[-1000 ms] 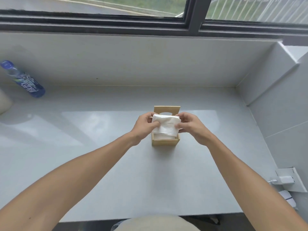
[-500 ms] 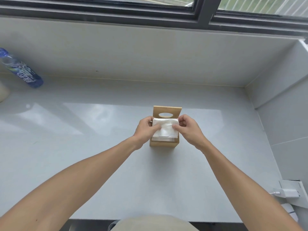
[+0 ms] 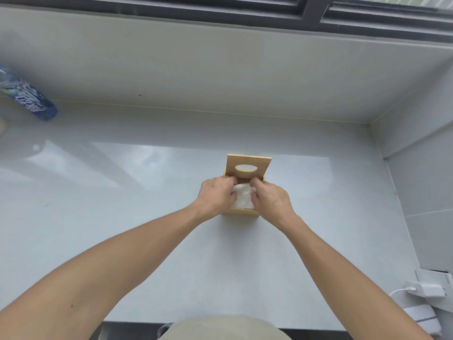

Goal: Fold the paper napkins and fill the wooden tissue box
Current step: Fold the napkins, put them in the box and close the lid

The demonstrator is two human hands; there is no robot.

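A small wooden tissue box [image 3: 241, 212] stands on the pale counter, its lid [image 3: 248, 165] with an oval hole raised upright at the back. White folded paper napkins [image 3: 242, 198] lie inside the open box. My left hand [image 3: 217, 195] presses on the napkins from the left and my right hand [image 3: 270, 201] from the right, fingers curled down onto the stack. Both hands hide much of the box's rim and the napkins' edges.
A blue-labelled plastic bottle [image 3: 27, 96] lies at the far left by the wall. A white charger with cable [image 3: 424, 289] sits in a socket at the lower right. The counter [image 3: 122, 192] meets a wall behind and to the right.
The napkins have gone from held above the box down into it, and both hands have closed in over the stack. The camera has tilted downward.
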